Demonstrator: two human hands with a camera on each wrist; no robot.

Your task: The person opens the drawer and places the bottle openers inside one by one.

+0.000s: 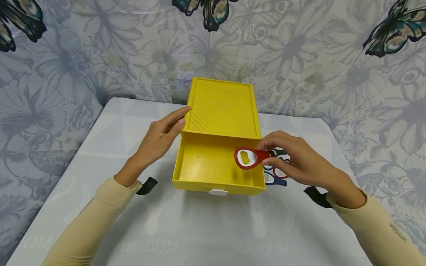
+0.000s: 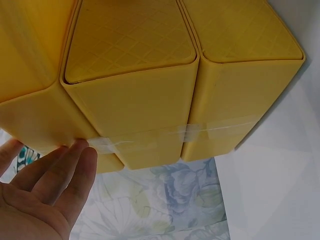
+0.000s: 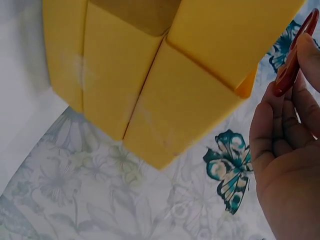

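A yellow drawer unit (image 1: 223, 107) stands on the table with its top drawer (image 1: 206, 159) pulled out toward me; the visible part of the drawer holds nothing. My left hand (image 1: 159, 136) touches the unit's left side, its fingers fairly straight. In the left wrist view, those fingertips (image 2: 82, 145) lie against the yellow side wall. Over the drawer's right side, my right hand (image 1: 296, 159) pinches a red bottle opener (image 1: 261, 155) between thumb and fingers, its ring end pointing left. The right wrist view shows the same opener (image 3: 287, 75) edge-on.
Several more bottle openers, including a blue one (image 1: 276, 181), lie on the table right of the drawer, partly hidden by my right hand. A white knob (image 1: 218, 192) sits on the drawer front. Behind the table (image 1: 219, 229) hangs a floral backdrop (image 1: 293, 55) with butterflies.
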